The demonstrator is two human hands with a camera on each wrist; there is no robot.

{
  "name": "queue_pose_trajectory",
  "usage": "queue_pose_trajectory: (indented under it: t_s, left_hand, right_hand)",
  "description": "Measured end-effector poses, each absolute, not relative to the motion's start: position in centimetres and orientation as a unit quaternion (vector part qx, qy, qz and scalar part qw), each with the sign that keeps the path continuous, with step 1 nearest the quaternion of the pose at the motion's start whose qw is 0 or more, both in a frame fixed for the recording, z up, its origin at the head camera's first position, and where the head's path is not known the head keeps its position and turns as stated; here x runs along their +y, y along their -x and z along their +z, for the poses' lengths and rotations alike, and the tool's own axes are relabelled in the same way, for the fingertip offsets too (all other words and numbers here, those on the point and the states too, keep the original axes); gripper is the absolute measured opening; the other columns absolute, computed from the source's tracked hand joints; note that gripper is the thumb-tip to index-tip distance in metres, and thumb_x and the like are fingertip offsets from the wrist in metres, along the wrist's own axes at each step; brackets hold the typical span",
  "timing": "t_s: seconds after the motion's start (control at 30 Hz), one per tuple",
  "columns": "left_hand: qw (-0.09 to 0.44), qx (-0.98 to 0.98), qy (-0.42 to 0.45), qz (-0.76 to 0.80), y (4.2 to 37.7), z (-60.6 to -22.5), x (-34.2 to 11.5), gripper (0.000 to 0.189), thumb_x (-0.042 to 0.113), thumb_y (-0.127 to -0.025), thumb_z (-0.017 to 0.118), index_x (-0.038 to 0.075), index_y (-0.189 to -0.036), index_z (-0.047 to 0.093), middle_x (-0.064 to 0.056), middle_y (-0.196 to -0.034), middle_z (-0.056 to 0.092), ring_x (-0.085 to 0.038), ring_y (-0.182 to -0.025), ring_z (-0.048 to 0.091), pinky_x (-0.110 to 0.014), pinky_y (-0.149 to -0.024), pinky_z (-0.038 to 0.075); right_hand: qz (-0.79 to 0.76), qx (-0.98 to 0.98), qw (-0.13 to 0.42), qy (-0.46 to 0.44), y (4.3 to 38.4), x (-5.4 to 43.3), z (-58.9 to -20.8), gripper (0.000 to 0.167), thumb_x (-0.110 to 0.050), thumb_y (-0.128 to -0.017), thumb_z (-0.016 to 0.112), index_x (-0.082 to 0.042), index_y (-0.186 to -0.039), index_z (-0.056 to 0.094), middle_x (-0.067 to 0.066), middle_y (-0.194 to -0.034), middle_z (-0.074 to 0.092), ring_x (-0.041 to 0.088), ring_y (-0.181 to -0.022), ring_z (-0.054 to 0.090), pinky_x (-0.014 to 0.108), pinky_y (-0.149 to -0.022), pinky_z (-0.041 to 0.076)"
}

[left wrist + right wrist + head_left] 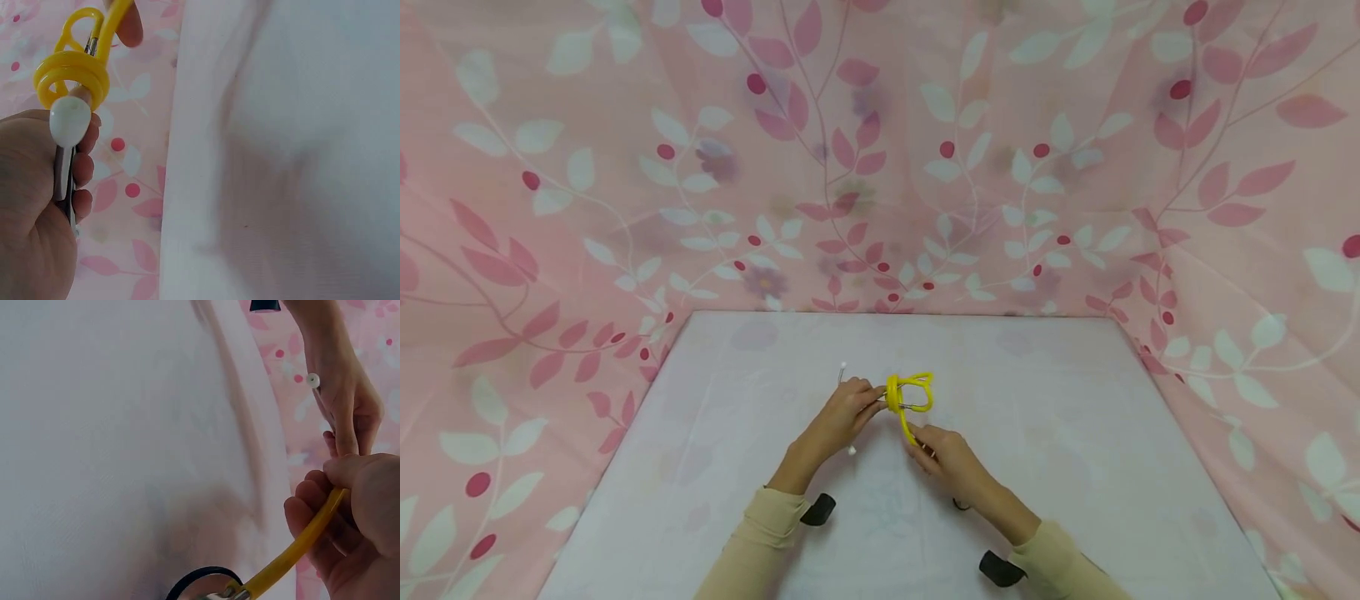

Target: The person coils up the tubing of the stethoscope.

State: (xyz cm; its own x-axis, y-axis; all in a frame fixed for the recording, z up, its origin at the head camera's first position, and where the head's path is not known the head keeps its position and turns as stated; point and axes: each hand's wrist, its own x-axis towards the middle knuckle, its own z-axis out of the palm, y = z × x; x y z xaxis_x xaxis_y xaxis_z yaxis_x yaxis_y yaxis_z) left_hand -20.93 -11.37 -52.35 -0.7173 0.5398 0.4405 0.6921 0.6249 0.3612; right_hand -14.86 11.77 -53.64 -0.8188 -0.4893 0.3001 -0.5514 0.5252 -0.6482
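Note:
A stethoscope with yellow tubing [893, 393] is held between the two hands over the white table. My left hand [844, 414] grips its metal ear tubes [64, 175]; one white ear tip [70, 122] sticks out near the palm. Just beyond the left fingertips, the tubing is wound in coils [72, 74] around the ear tubes, and a loop extends past them. The loose length of tube [297, 548] lies in the curled fingers of my right hand [953, 460]. Below that hand hangs the chest piece [209, 584] with its dark rim, partly cut off in the right wrist view.
The white table [760, 358] spreads under both hands. Pink cloth with a leaf pattern [865, 167] closes it in at the back and both sides. A black wrist device [818, 510] shows at the left sleeve, another [1002, 569] at the right.

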Motion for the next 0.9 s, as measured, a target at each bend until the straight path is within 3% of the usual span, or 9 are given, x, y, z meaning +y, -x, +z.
queue_pose_trajectory:
  t_s: [0.17, 0.33, 0.47, 0.9]
  left_hand:
    - [0.155, -0.893, 0.348, -0.241, 21.1, -52.6, -11.6, 0.027, 0.019, -0.089, 0.072, 0.009, -0.113, 0.073, 0.003, -0.085, 0.062, -0.011, -0.077, 0.049, -0.023, -0.069, 0.043]
    - [0.176, -0.897, 0.341, -0.219, 21.3, -52.8, -11.8, 0.023, 0.019, -0.087, 0.074, 0.009, -0.108, 0.073, 0.002, -0.081, 0.062, -0.013, -0.074, 0.051, -0.026, -0.066, 0.042]
    - [0.159, -0.904, 0.336, -0.210, 21.3, -52.8, -12.0, 0.023, 0.018, -0.088, 0.073, 0.009, -0.109, 0.073, 0.001, -0.083, 0.063, -0.014, -0.075, 0.051, -0.026, -0.067, 0.042]
    - [0.064, -0.910, 0.349, -0.217, 20.4, -53.2, -11.6, 0.028, 0.016, -0.090, 0.070, 0.009, -0.117, 0.072, 0.001, -0.089, 0.066, -0.013, -0.080, 0.051, -0.025, -0.072, 0.046]
  right_hand:
    - [0.299, -0.902, 0.056, -0.308, 13.9, 11.6, -52.4, 0.034, -0.011, -0.091, 0.069, 0.001, -0.123, 0.066, -0.004, -0.074, 0.058, -0.001, -0.060, 0.040, 0.015, -0.055, 0.039]
    - [0.233, -0.919, 0.036, -0.317, 13.1, 11.7, -51.2, 0.034, -0.018, -0.091, 0.070, -0.003, -0.122, 0.067, -0.004, -0.083, 0.063, -0.001, -0.063, 0.043, 0.015, -0.057, 0.040]
    - [0.207, -0.920, 0.035, -0.331, 12.8, 11.9, -50.2, 0.031, -0.019, -0.089, 0.072, -0.007, -0.118, 0.069, -0.003, -0.090, 0.064, 0.000, -0.066, 0.049, 0.016, -0.058, 0.043]
    - [0.149, -0.905, 0.181, -0.355, 14.1, 13.1, -46.2, 0.016, -0.023, -0.082, 0.080, -0.018, -0.096, 0.074, -0.007, -0.084, 0.058, 0.001, -0.056, 0.045, 0.013, -0.050, 0.038]
